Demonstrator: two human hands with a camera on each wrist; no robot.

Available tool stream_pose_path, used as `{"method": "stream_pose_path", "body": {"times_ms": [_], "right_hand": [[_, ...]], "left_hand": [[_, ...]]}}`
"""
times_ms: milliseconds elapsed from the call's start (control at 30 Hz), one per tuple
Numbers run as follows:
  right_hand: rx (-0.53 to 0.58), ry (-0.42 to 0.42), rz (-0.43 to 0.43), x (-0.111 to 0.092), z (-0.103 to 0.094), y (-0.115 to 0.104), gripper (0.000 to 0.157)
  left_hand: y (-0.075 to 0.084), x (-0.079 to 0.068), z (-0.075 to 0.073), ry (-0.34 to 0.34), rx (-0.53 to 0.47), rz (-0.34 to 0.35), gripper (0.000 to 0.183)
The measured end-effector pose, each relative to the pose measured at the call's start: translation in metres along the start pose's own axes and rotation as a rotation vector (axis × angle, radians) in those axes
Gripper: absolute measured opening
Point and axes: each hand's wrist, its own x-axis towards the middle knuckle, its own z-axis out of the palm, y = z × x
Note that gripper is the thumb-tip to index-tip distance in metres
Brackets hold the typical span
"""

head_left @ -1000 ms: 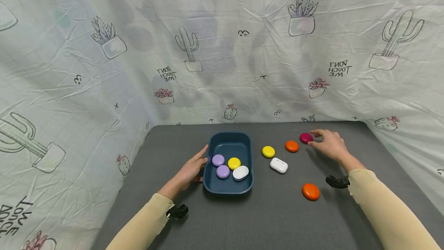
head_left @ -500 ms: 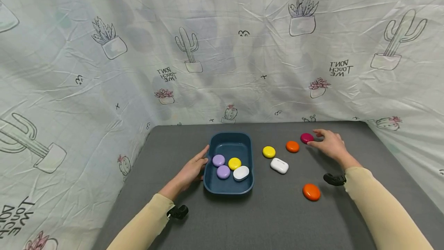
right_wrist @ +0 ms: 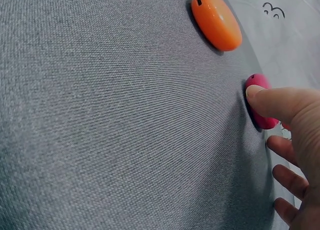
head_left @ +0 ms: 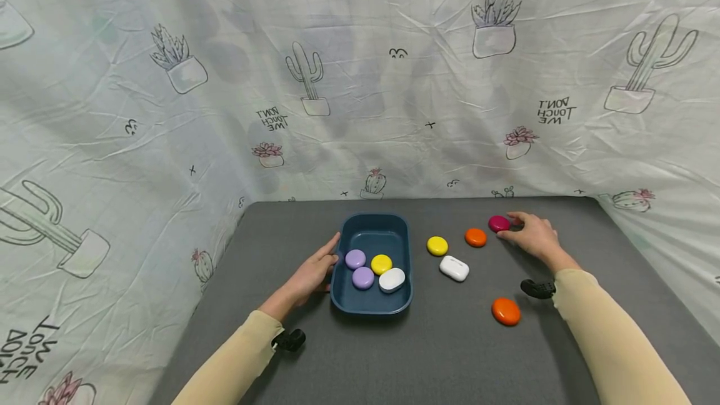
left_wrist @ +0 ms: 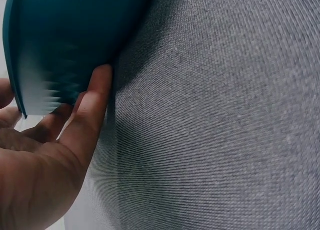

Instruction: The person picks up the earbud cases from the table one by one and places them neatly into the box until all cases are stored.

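Observation:
In the head view my left hand (head_left: 308, 277) rests against the left side of a dark blue box (head_left: 409, 292). The left wrist view shows its fingers (left_wrist: 90, 109) spread along the box's outer wall, fairly straight. At the back right, my right hand (head_left: 534, 234) pinches a crimson rounded case (head_left: 498, 224) between thumb and index finger. In the right wrist view the thumb lies on the crimson case (right_wrist: 257, 109), which sits on the cloth; the index fingertip is mostly hidden. An orange rounded case (head_left: 475, 237) lies just left of it.
Inside the box are two lilac pieces (head_left: 362, 278), a yellow piece (head_left: 381, 264) and a white oval one (head_left: 392, 280). On the grey table (head_left: 439, 355) lie a yellow piece (head_left: 437, 245), a white case (head_left: 454, 268) and a nearer orange piece (head_left: 506, 311). A printed curtain (head_left: 360, 80) stands behind.
My right thumb and index finger have come in around the crimson case, and the right forearm has swung slightly left. My left hand and the box stay in place.

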Motion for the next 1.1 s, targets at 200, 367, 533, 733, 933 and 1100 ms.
{"method": "stream_pose_path", "body": {"times_ms": [200, 367, 533, 733, 933, 1100], "right_hand": [[0.001, 0.003, 0.0, 0.0025, 0.0023, 0.0015, 0.077], [0.0, -0.005, 0.0, 0.0047, 0.0034, 0.0013, 0.079], [0.001, -0.007, 0.005, 0.0054, 0.0044, 0.0006, 0.078], [-0.007, 0.005, 0.006, 0.0053, 0.0058, 0.0, 0.076], [-0.012, 0.008, 0.006, 0.0057, 0.0051, 0.0003, 0.075], [-0.019, 0.001, 0.0, 0.0078, 0.0061, 0.0017, 0.076]], "left_hand": [[-0.0015, 0.0013, -0.0005, -0.001, -0.004, 0.002, 0.06], [-0.0019, 0.0017, -0.0011, 0.004, 0.003, -0.002, 0.06], [-0.0027, 0.0022, -0.0017, 0.001, 0.007, -0.006, 0.06], [-0.0035, 0.0023, -0.0019, -0.004, 0.003, 0.001, 0.06], [-0.0042, 0.0022, -0.0019, -0.002, -0.001, -0.002, 0.06], [-0.0045, 0.0029, -0.0015, 0.002, -0.005, -0.008, 0.06]]}}
